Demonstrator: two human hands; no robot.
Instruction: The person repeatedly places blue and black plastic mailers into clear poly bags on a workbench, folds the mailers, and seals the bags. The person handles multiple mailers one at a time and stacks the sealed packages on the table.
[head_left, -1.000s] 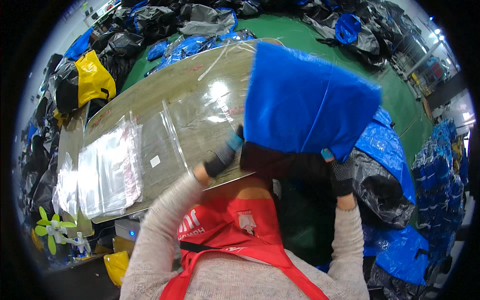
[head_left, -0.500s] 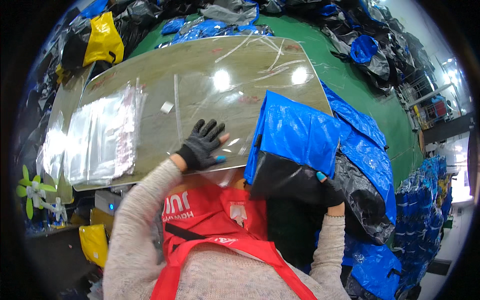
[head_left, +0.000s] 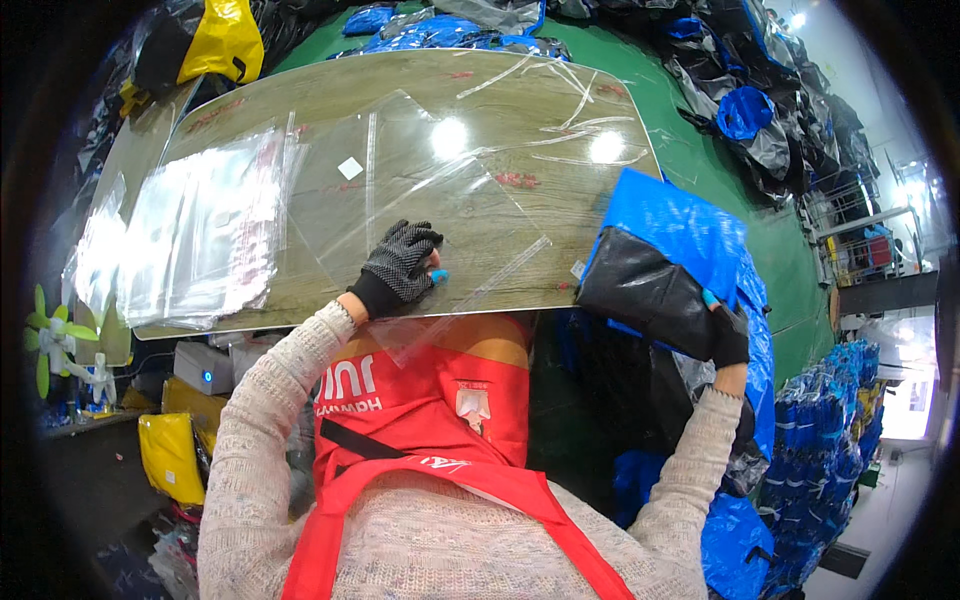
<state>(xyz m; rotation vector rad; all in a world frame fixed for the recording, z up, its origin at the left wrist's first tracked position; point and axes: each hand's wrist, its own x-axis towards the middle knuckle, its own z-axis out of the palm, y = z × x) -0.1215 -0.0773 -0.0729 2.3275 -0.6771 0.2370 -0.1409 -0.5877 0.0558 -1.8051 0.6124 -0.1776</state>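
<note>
On the table's near edge, my left hand [head_left: 402, 265], in a black dotted glove with bare fingertips, has its fingers curled onto a clear plastic bag [head_left: 490, 225]. That bag lies slantwise on the wood-patterned tabletop, one corner hanging over the front edge. To the right, my right hand [head_left: 728, 332], gloved alike, grips the near edge of a folded blue and black tarpaulin bag [head_left: 650, 290]. My thumb shows on its black side; the other fingers are hidden beneath. The folded bag overlaps the table's right corner, and a small white tag [head_left: 578, 269] shows at its left side.
A stack of clear plastic bags [head_left: 200, 235] covers the table's left part, near a small white square [head_left: 350, 168]. More blue and black bags [head_left: 745, 400] hang at the right. A green fan [head_left: 62, 335] stands at left, above a yellow folded bag [head_left: 170, 460].
My right hand has moved the folded bag rightward, off most of the tabletop. The left hand's spread fingers have curled, and the clear plastic bag under it now lies slanted.
</note>
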